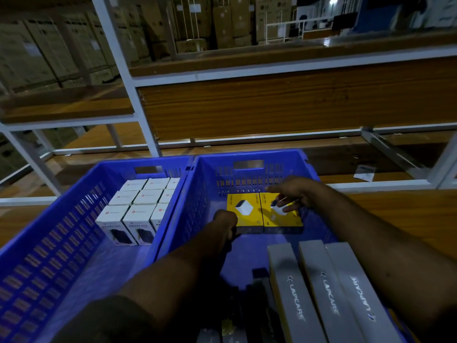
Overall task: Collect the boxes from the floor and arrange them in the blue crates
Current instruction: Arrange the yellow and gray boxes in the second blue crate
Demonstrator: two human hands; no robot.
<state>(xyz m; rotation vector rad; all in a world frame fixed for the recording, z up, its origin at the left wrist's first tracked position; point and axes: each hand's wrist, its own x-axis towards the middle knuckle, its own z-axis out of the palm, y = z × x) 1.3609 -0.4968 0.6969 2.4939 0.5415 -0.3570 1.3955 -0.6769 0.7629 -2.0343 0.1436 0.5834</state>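
A white metal shelving rack [128, 70] with wooden boards is seen filling the background; stacked cardboard cartons [222, 23] are visible behind it, dim and blurred.

Two blue crates are set side by side in front of the rack, their walls touching. The left crate [49, 243] is loaded at its far right with white boxes [138, 206], stood upright in tight rows, three across. The right crate [247, 157] is occupied by two yellow boxes [264, 214], laid flat and touching each other near the far wall, and by three long grey boxes [329, 288] marked LAPCARE, laid side by side along the near right. Darker items at the near edge are too shadowed to be identified.

Both forearms are reached into the right crate. The right hand [294, 194] is laid on top of the right-hand yellow box, fingers [284, 203] loosely extended and slightly spread, pressed onto its top face. The left hand [226, 224] is placed at the near left corner of the left-hand yellow box, knuckles up; its fingers are curled under and hidden, so it cannot be told whether anything is pinched.
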